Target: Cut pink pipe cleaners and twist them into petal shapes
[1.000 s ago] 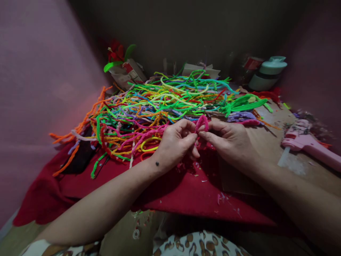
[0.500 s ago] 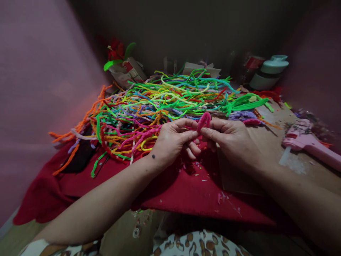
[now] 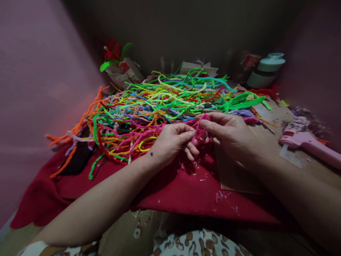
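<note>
Between my two hands is a looped pink pipe cleaner (image 3: 201, 132), held just above the red cloth. My left hand (image 3: 178, 140) pinches its lower left part between thumb and forefinger, the other fingers curled beneath. On its upper right, my right hand (image 3: 226, 129) grips the loop with thumb and forefinger; its other fingers are mostly hidden. Just behind both hands lies a large tangled pile of coloured pipe cleaners (image 3: 160, 97), in green, yellow, orange, pink and other colours.
A pink glue gun (image 3: 306, 140) rests on cardboard (image 3: 237, 177) at the right. Behind it stands a pale green bottle (image 3: 268, 69). Small scraps litter the red cloth (image 3: 170, 195). A bundle of green pipe cleaners (image 3: 243, 102) lies at the pile's right end.
My right hand has shifted slightly left and up over the pink pipe cleaner. The upright loop now looks folded lower and closer to my left fingers. The view has shifted a little.
</note>
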`<state>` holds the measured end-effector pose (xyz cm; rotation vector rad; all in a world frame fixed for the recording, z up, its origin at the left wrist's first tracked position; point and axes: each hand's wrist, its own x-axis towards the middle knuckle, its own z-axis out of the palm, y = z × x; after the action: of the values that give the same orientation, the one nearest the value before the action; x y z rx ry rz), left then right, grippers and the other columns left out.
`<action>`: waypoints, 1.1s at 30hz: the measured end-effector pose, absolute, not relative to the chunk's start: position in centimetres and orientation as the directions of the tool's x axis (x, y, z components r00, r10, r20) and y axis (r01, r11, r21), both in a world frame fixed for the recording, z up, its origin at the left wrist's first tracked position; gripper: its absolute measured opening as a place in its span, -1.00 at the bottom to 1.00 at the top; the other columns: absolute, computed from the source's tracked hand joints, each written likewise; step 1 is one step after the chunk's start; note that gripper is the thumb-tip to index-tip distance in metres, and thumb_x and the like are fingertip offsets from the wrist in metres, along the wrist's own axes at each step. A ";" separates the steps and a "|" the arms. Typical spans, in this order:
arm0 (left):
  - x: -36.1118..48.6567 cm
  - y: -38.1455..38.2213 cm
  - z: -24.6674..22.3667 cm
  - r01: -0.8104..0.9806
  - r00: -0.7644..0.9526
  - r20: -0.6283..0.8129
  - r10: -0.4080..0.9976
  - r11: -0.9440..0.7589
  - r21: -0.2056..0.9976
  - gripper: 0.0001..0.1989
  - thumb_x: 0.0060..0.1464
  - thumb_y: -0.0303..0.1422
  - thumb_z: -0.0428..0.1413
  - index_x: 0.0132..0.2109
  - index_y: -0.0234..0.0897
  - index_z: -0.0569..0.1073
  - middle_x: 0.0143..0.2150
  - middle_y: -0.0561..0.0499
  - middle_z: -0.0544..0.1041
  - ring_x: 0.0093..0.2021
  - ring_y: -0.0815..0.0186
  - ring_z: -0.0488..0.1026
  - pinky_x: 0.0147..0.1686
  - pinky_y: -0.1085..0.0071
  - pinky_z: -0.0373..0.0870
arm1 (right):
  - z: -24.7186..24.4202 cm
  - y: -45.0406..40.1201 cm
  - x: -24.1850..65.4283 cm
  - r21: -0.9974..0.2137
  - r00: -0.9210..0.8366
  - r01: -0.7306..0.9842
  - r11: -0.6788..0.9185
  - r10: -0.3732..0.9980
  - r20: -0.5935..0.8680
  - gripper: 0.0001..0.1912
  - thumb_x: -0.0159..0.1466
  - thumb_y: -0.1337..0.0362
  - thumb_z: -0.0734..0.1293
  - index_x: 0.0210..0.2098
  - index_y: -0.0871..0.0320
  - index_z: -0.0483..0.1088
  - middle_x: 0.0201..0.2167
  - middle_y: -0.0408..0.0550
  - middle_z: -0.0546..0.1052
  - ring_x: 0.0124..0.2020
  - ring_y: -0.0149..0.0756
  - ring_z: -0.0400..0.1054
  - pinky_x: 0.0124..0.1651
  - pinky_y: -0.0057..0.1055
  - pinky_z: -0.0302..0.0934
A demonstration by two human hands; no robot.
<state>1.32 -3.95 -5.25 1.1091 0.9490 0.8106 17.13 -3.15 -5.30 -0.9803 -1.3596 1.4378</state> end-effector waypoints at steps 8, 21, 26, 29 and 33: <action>1.1 -4.5 -5.4 0.416 0.406 0.112 0.907 -0.292 0.861 -0.90 0.06 -0.49 -0.05 -0.40 -0.27 0.30 -0.64 0.14 0.34 -0.63 0.46 0.32 -0.59 0.57 0.23 | -5.8 -2.9 16.7 -0.989 -0.154 -0.143 -0.019 0.988 0.003 -0.73 0.07 0.16 0.40 -0.64 0.17 0.36 -0.69 -0.19 0.36 -0.67 -0.48 0.18 -0.58 -0.48 0.10; 0.2 -4.0 -5.6 0.551 0.601 0.349 0.719 -0.689 0.471 -0.85 0.05 -0.59 -0.10 -0.37 -0.29 0.29 -0.47 0.08 0.32 -0.46 0.43 0.24 -0.42 0.53 0.17 | -5.8 -2.5 17.1 -0.942 -0.133 -0.308 -0.132 0.987 -0.095 -0.81 0.00 0.28 0.45 -0.60 0.19 0.37 -0.70 -0.19 0.34 -0.70 -0.50 0.19 -0.68 -0.54 0.06; -0.3 -3.8 -5.8 0.586 0.659 0.305 0.688 -0.723 0.366 -0.85 0.01 -0.59 -0.10 -0.32 -0.29 0.30 -0.40 0.02 0.38 -0.44 0.40 0.25 -0.41 0.49 0.16 | -5.9 -2.5 17.1 -0.954 -0.145 -0.267 -0.140 0.984 -0.104 -0.75 -0.02 0.18 0.47 -0.61 0.17 0.35 -0.71 -0.19 0.33 -0.71 -0.48 0.17 -0.70 -0.50 0.05; -0.5 -3.5 -5.6 0.610 0.691 0.249 0.679 -0.732 0.303 -0.85 0.02 -0.57 -0.10 -0.34 -0.29 0.31 -0.42 0.02 0.39 -0.46 0.40 0.24 -0.44 0.49 0.13 | -6.1 -2.6 17.1 -0.960 -0.172 -0.241 -0.140 0.980 -0.099 -0.72 -0.03 0.14 0.47 -0.62 0.18 0.37 -0.70 -0.18 0.34 -0.72 -0.49 0.17 -0.69 -0.49 0.07; -0.8 -3.2 -4.9 0.634 0.683 0.126 0.719 -0.670 0.387 -0.86 0.03 -0.53 -0.08 -0.42 -0.30 0.32 -0.51 0.07 0.36 -0.52 0.44 0.23 -0.50 0.51 0.10 | -6.1 -2.6 17.1 -0.966 -0.153 -0.229 -0.117 0.985 -0.083 -0.71 -0.03 0.14 0.47 -0.63 0.19 0.36 -0.71 -0.20 0.33 -0.72 -0.51 0.16 -0.68 -0.51 0.05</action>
<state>-0.82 -3.23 -4.89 2.5848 1.0705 0.3859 17.13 -2.61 -6.10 -1.0292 -1.0800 1.4921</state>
